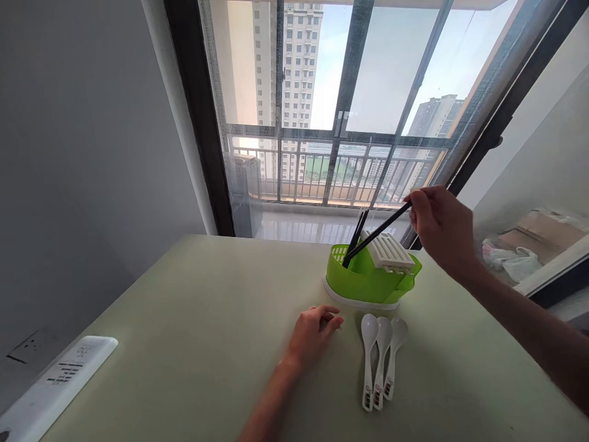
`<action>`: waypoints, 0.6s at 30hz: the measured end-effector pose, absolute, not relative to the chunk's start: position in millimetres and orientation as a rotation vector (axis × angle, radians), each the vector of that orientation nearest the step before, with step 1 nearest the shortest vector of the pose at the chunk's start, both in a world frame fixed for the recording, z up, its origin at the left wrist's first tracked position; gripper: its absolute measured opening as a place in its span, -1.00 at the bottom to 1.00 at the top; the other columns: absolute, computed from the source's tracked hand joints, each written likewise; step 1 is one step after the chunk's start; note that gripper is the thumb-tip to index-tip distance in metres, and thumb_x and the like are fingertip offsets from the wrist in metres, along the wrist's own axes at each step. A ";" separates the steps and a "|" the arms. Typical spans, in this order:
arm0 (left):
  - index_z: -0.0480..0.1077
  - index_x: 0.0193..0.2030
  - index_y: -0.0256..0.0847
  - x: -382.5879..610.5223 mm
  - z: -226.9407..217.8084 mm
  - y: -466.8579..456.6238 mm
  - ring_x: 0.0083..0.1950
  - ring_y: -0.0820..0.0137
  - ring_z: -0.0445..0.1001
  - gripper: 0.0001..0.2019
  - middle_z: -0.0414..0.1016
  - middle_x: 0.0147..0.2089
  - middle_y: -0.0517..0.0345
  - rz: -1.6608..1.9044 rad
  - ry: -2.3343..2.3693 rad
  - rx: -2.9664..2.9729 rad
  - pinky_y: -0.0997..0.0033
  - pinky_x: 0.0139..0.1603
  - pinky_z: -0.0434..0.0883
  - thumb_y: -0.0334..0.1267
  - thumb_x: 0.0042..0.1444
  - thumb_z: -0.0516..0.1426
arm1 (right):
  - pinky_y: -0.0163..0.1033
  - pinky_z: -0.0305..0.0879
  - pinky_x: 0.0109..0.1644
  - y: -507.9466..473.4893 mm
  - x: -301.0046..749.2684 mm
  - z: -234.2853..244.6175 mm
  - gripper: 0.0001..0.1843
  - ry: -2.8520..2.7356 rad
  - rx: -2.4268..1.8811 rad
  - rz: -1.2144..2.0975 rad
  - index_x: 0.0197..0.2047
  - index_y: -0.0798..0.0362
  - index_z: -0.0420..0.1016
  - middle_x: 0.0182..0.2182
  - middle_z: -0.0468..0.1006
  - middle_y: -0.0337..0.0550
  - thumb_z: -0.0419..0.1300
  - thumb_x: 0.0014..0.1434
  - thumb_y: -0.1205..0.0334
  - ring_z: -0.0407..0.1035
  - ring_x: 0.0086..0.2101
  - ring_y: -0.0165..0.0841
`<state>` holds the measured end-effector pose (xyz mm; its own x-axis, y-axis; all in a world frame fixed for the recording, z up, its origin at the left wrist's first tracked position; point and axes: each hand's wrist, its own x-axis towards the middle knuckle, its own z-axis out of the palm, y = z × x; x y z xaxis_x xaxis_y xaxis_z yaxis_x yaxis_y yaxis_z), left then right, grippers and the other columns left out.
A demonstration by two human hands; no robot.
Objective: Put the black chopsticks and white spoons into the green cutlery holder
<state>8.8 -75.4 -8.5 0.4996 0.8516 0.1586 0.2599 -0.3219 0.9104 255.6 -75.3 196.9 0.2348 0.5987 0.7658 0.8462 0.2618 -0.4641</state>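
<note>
My right hand [444, 230] is closed round the upper end of black chopsticks [381, 228], which slant down to the left. Their lower tips reach into the left end of a green utensil holder [363, 285] with a white base; I cannot tell how many my fingers hold. More dark chopsticks [357, 230] stand upright in that same compartment. A white slotted rack [390, 250] sits over the holder's right part. In front of the holder, my left hand [315, 331] rests on the table with loosely bent fingers apart, holding nothing. Three white spoons [381, 362] lie side by side to its right.
The pale green table [207, 344] extends to a window wall with dark frames. A long white device [64, 383] with printed labels lies along the left edge. A grey wall [92, 153] borders that side. Beyond the glass at right are cardboard and plastic bags [522, 264].
</note>
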 end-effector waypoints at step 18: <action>0.58 -0.12 -0.16 9.8 -6.0 -76.1 -0.22 0.31 0.60 -0.74 0.69 -0.27 0.12 0.822 0.925 1.872 0.35 -0.09 0.46 -0.08 0.31 0.13 | -0.23 0.27 -0.33 -3.2 252.0 162.8 -0.64 -1.688 -1.652 -0.043 -0.16 0.04 0.54 -0.41 0.65 -0.14 0.09 0.34 -0.05 0.47 -0.51 -0.32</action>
<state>9.8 -76.1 -6.0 0.5064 0.8446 0.1739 0.2720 -0.3478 0.8972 252.0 -3.2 162.8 0.1256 0.8421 0.5245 0.8680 0.1627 -0.4692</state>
